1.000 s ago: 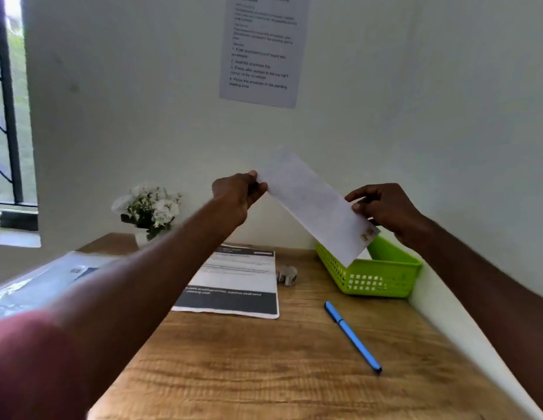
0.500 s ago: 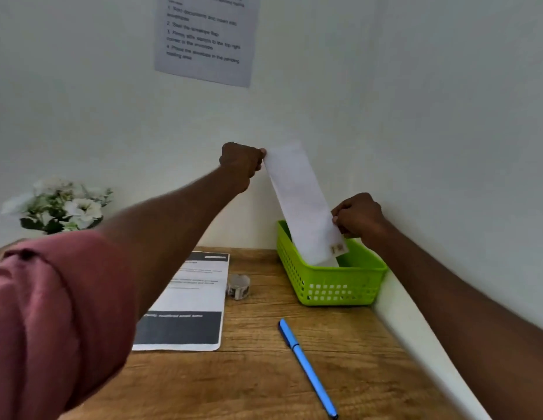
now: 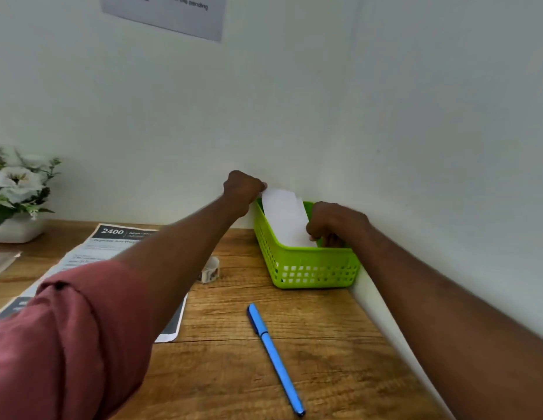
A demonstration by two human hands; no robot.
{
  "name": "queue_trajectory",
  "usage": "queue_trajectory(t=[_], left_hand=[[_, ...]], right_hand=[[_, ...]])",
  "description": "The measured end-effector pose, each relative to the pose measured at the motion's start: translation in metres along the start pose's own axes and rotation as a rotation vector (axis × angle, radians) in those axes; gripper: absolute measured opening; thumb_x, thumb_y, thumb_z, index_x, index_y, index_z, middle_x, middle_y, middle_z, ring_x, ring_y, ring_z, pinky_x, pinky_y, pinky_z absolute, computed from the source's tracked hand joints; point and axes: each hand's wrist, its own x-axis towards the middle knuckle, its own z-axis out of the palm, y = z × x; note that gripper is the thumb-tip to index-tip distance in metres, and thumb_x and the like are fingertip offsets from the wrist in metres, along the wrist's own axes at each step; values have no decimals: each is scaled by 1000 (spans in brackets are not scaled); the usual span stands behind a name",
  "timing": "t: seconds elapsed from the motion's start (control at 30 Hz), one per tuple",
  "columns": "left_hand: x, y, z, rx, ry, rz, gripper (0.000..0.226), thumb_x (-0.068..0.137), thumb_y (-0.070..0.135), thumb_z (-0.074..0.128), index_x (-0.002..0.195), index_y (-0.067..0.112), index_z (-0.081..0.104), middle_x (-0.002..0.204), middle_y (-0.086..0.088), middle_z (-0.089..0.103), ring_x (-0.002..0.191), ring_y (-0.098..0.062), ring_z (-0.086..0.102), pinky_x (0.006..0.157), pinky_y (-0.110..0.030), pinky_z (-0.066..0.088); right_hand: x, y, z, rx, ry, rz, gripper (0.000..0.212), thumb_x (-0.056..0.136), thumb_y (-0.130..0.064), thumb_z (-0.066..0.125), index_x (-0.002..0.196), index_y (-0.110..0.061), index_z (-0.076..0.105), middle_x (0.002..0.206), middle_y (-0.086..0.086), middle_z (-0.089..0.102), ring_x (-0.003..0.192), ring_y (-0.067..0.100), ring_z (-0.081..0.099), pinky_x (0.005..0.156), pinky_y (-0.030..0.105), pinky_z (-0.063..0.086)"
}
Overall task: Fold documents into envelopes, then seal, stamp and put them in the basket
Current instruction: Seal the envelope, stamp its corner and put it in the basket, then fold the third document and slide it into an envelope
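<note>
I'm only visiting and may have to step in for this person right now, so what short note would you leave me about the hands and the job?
Left hand: pinches the far end of the white envelope.
Right hand: grips its near end, down inside the green basket.
The envelope slopes into the basket, far end above the rim, not let go yet.
On the desk: a printed document, a small roll of stickers or tape and a blue pen.
Done: this envelope has reached the basket; whether it is sealed and stamped cannot be seen.
Left: release it, then probably fold the document for the next one.
</note>
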Motion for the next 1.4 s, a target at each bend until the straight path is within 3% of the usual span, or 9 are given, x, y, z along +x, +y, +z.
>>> queue_trajectory(t=[0.2,0.43,0.53,0.7,0.77,0.87,0.97,1.13,1.4], left_hand=[[-9,-19,16,158,-11,115,26,84,4,70,108,-1,76,116,-21,74,112,-38,70,94,-44,60],[-21,-22,17,284,35,267,13,78,0,61,71,10,62,100,-9,69,92,-25,63,77,-28,46],[-21,-23,17,283,24,278,14,76,0,60,83,2,71,95,-13,70,88,-30,65,74,-29,47],[-29,-27,12,270,4,253,33,81,3,61,68,27,42,74,9,44,87,-23,48,77,-28,37],[-32,-31,7,263,7,268,19,86,7,60,84,25,59,92,7,59,100,-27,56,85,-29,43],[-42,-31,2,267,34,319,46,89,13,59,134,17,62,133,-6,65,122,-29,61,103,-39,49],[-62,-16,-15,340,83,470,38,93,18,57,131,17,63,128,-5,66,118,-27,63,99,-42,50],[-103,3,-72,461,73,701,28,96,25,58,122,20,64,113,2,70,106,-21,65,90,-41,53],[-175,-32,-219,722,42,721,29,94,32,64,122,25,68,112,6,74,108,-19,68,91,-41,54]], right_hand=[[22,6,7,61,-128,-15,24,88,-25,76,80,-6,64,100,17,76,97,33,74,94,47,58],[33,3,8,235,-292,87,41,96,-17,70,126,9,59,112,20,63,99,30,59,103,44,50],[34,3,8,305,-276,105,25,97,-12,68,115,4,60,94,16,61,83,28,60,100,42,51],[35,5,18,334,-231,96,15,97,-7,67,88,0,57,81,12,59,65,22,56,62,33,51],[34,3,21,341,-190,73,13,97,-8,66,93,1,59,84,15,63,67,24,60,62,35,54],[21,1,18,239,-31,27,33,93,-15,63,118,4,56,111,22,66,90,36,68,86,45,59],[-5,-13,9,95,319,-74,43,84,-22,62,123,-5,52,128,22,58,115,42,60,80,36,46],[-60,-57,9,293,649,-264,38,91,-30,58,125,-13,56,123,12,62,113,37,60,82,38,44],[-158,-151,58,487,525,-528,30,97,-30,54,121,-20,68,119,2,71,109,26,66,87,39,53]])
